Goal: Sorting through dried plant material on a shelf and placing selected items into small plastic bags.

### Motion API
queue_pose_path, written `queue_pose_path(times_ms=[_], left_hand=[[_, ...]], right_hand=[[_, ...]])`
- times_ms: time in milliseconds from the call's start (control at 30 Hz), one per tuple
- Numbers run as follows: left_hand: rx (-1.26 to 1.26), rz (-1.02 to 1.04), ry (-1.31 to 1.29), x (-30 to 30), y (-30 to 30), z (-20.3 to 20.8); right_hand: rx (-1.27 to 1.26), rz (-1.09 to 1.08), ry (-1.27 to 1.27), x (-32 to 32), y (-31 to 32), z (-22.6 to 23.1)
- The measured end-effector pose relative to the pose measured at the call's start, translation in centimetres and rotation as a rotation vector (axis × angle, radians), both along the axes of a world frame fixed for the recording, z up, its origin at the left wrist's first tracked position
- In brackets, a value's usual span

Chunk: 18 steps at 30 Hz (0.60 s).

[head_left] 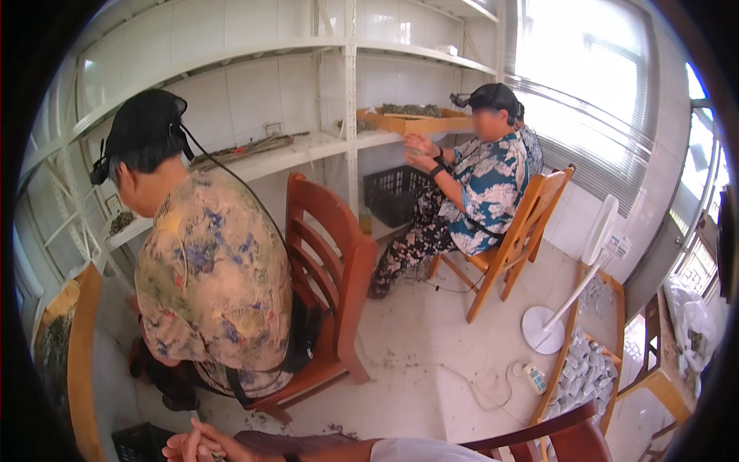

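Note:
At the bottom edge, my right hand [220, 440] comes in from the right, with a black band at the wrist. My left hand [182, 446] meets it, and the fingers of both are bent together. A small pale bit shows low between them, too cut off by the frame edge to name. Just left of my hands stands a black plastic crate [140, 441]. Dark crumbs of dried plant matter lie on the floor beyond.
A person in a patterned shirt [219, 269] sits close ahead on a wooden chair [350, 266]. Another sits farther off, hands raised together, near a shelf [300, 152]. A white fan [543, 329], a wooden tray of pale packets [583, 369] and a power strip [534, 377] are at right.

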<state>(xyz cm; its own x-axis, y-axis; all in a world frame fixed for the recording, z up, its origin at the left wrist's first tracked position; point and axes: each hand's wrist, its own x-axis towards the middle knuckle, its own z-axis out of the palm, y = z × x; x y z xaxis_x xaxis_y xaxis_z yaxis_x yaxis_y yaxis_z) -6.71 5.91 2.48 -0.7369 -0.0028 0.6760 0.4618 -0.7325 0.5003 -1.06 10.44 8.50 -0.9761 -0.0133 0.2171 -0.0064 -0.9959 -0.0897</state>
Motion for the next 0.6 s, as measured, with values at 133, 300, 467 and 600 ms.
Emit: queue_pose_path(times_ms=[133,300,467,600], left_hand=[[0.001,0.019,0.033,1.2,1.1,0.8],[-0.017,0.047,0.051,2.4,1.6,1.3],[-0.030,0.098,0.062,4.1,2.7,1.8],[-0.361,0.261,0.243,5.8,1.6,4.4]], right_hand=[[0.001,0.032,0.006,-0.8,0.4,-1.7],[-0.034,0.095,0.223,-1.1,1.0,-2.9],[0.092,-0.049,0.025,2.4,1.6,0.0],[-0.009,-0.116,-0.010,3.2,1.6,-1.0]])
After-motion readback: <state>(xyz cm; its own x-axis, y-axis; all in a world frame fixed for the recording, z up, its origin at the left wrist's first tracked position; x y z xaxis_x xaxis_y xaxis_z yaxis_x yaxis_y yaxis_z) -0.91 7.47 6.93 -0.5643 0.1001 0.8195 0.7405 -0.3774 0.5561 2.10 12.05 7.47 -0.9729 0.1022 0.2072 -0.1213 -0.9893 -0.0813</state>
